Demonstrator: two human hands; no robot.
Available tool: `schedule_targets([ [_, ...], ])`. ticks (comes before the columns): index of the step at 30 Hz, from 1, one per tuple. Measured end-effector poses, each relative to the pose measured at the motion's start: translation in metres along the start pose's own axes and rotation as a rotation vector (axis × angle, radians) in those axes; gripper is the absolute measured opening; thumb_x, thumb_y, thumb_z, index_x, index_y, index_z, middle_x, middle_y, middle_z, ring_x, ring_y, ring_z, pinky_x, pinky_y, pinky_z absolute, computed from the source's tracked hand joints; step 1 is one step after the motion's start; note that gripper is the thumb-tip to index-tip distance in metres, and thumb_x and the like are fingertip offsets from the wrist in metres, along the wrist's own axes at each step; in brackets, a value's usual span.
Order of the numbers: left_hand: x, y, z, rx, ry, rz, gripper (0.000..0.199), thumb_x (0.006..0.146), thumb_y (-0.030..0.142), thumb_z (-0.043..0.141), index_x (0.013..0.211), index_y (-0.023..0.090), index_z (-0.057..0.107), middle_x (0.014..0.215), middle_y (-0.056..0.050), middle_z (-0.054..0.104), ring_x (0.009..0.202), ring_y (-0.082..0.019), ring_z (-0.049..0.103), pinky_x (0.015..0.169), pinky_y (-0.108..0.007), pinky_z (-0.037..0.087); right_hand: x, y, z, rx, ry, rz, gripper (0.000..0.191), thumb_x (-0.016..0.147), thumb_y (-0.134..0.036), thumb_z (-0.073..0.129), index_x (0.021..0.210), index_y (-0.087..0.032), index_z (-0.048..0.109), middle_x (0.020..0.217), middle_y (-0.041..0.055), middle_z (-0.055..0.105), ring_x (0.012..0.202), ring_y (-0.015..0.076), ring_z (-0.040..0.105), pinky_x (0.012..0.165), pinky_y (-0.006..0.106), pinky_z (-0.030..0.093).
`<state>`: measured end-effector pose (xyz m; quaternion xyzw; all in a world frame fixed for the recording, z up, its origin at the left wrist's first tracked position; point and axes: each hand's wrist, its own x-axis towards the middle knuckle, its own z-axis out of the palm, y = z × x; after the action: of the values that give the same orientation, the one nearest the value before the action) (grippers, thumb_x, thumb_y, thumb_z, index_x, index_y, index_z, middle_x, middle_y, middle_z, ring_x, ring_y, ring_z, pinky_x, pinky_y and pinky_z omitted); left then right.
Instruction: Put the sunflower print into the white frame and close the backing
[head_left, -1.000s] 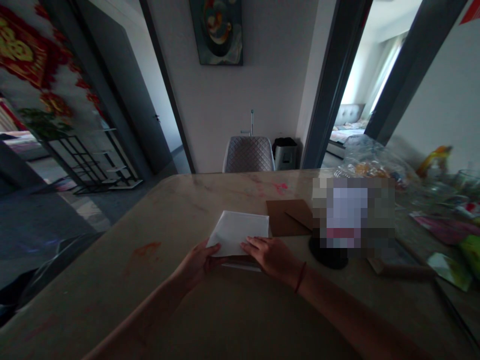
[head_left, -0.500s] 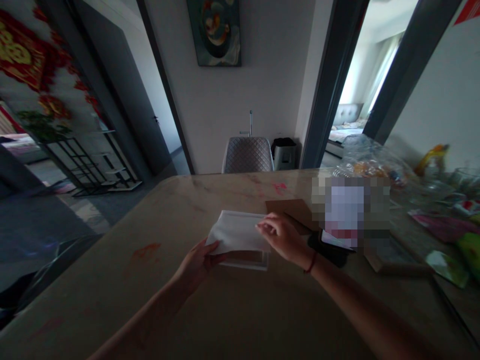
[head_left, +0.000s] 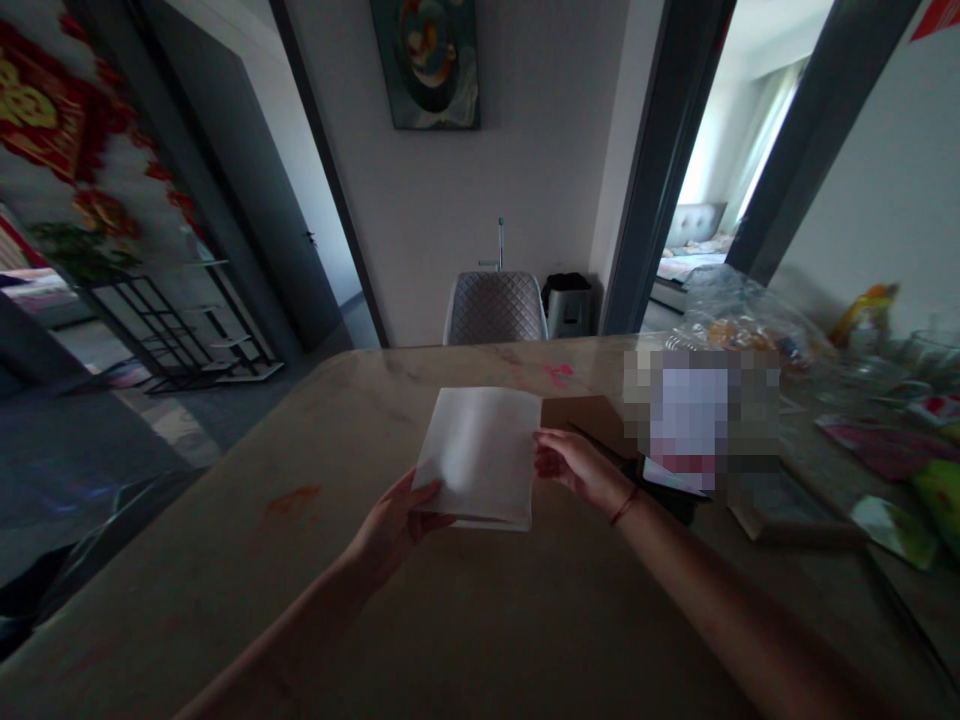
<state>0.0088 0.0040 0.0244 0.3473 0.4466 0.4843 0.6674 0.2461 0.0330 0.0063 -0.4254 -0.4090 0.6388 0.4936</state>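
Note:
A white sheet of paper (head_left: 480, 445), smooth and slightly curved, is held above the table in front of me. Along its lower edge shows a thin white-edged layer beneath; what that layer is, I cannot tell now. My left hand (head_left: 397, 520) grips the lower left corner, thumb on top and fingers underneath. At the right edge, my right hand (head_left: 574, 465) has its fingers curled against the paper, pinching its side. A brown flat card (head_left: 589, 415) lies just behind my right hand, with a thin dark stick-like thing (head_left: 596, 440) across it.
Right of my hand are a dark phone-like object (head_left: 675, 480), partly blurred out, and a brown frame-like tray (head_left: 795, 510). Further right stand plastic bags (head_left: 742, 320), glassware and colourful packets. A quilted chair (head_left: 496, 308) stands beyond the stone-patterned table (head_left: 337, 440).
The sheet's far edge has risen and the sheet now covers the white-edged rectangle with the brown middle. My right hand has moved from above the sheet to its right edge.

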Motion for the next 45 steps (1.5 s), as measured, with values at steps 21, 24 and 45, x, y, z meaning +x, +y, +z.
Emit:
schedule_targets([
  [21, -0.009, -0.017, -0.014, 1.414, 0.148, 1.242, 0.058, 0.074, 0.030, 0.062, 0.127, 0.025, 0.041, 0.140, -0.010, 0.037, 0.130, -0.027, 0.027, 0.107, -0.050, 0.014, -0.013, -0.010, 0.019, -0.066, 0.115, -0.190, 0.028, 0.058, -0.040, 0.068, 0.074, -0.018, 0.064, 0.069, 0.0003, 0.065, 0.060, 0.0165, 0.060, 0.059, 0.031, 0.050],
  [24, -0.008, -0.021, -0.015, 1.614, 0.024, 1.234, 0.051, 0.079, 0.026, 0.055, 0.128, 0.024, 0.042, 0.138, -0.009, 0.039, 0.129, -0.025, 0.030, 0.108, -0.049, 0.014, -0.011, -0.006, 0.020, -0.106, 0.113, -0.221, 0.027, 0.058, -0.041, 0.068, 0.072, -0.019, 0.063, 0.068, 0.0003, 0.065, 0.062, 0.0174, 0.060, 0.062, 0.032, 0.050],
  [45, -0.020, -0.009, -0.019, 1.225, -0.010, 1.136, 0.048, 0.073, 0.010, 0.044, 0.116, 0.025, 0.057, 0.125, -0.004, 0.054, 0.121, -0.024, 0.043, 0.105, -0.047, 0.025, -0.022, -0.011, 0.024, 0.032, -0.174, -0.272, 0.038, 0.077, -0.048, 0.051, 0.098, -0.018, 0.060, 0.097, 0.0075, 0.065, 0.082, 0.0175, 0.063, 0.072, 0.033, 0.052],
])
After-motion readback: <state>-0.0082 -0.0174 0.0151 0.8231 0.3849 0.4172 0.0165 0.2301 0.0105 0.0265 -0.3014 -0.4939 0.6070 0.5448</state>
